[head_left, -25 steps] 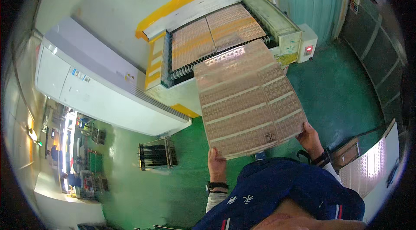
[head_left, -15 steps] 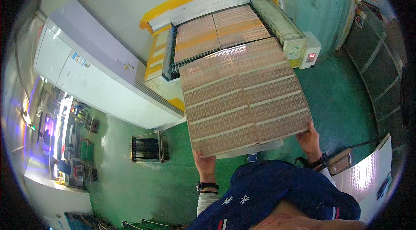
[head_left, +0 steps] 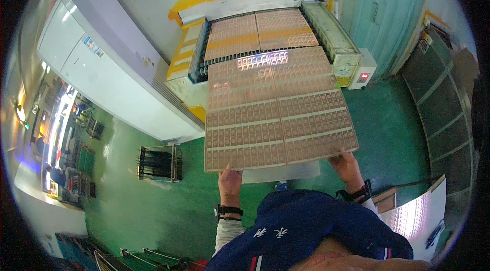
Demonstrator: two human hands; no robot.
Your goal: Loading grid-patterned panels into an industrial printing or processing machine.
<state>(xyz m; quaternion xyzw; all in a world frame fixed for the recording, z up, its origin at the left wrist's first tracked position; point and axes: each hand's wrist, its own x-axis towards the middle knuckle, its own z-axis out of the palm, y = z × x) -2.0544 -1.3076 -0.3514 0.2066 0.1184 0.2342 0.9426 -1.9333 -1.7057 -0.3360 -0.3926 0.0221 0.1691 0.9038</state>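
Green floor point(head_left: 153, 207) is being occupied by a rack point(head_left: 159, 163); the roller machine point(head_left: 331, 36) is being overlapped in front by a panel point(head_left: 278, 118) being pinched by both hands point(head_left: 229, 181) point(head_left: 347, 166).

Gridded coppery panel point(head_left: 279, 115), flat, in hands point(head_left: 231, 181)

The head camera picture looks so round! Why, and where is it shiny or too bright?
Head view: the fisheye lens bends things toward the rim, leaving dark corners and curving the grey panel at right; head view: glare shines on the far part of the patterned sheet and on the pale board at lower right; head view: the background lights at far left look washed out.
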